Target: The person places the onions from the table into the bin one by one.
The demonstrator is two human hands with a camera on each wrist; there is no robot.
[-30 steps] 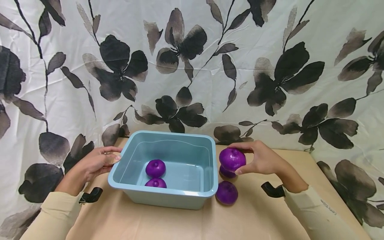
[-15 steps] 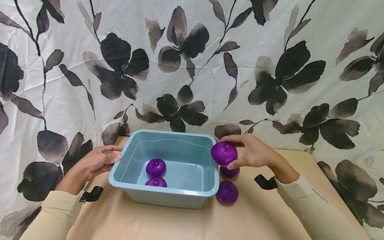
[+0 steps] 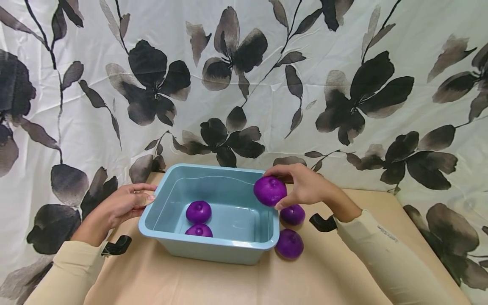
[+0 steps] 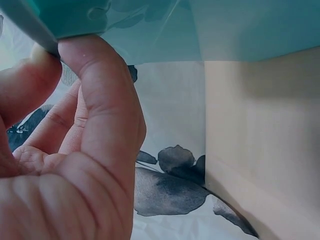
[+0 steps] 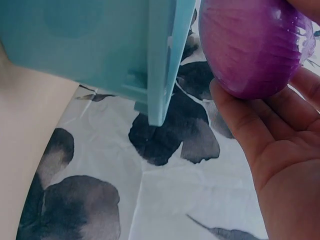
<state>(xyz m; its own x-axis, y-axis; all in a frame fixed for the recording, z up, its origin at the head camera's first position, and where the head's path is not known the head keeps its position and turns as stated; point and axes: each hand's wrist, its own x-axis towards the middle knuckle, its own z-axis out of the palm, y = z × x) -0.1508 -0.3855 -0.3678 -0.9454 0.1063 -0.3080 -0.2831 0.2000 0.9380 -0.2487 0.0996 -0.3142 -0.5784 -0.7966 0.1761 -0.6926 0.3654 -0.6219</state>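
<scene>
A light blue plastic tub (image 3: 225, 243) stands on the table. My left hand (image 3: 127, 205) pinches its left rim between thumb and finger, as the left wrist view also shows (image 4: 95, 115). My right hand (image 3: 309, 186) grips a shiny purple onion (image 3: 270, 190) above the tub's right rim, fingers over the far side and thumb at the near side. In the right wrist view the onion (image 5: 255, 45) shows fine lengthwise lines, beside the tub wall (image 5: 100, 40). Inside the tub lie two more purple onions, one whole (image 3: 198, 212) and one (image 3: 199, 230) partly hidden by the front rim.
Two purple onions, one farther back (image 3: 292, 214) and one nearer (image 3: 289, 244), rest on the tan table (image 3: 324, 271) just right of the tub. A white cloth with dark flowers (image 3: 282, 127) hangs behind the table. Black wrist mounts (image 3: 323, 222) stick out from both sleeves.
My right hand has carried the onion left and slightly up, from above the onions on the table to over the tub's right rim. The left hand keeps its place on the tub.
</scene>
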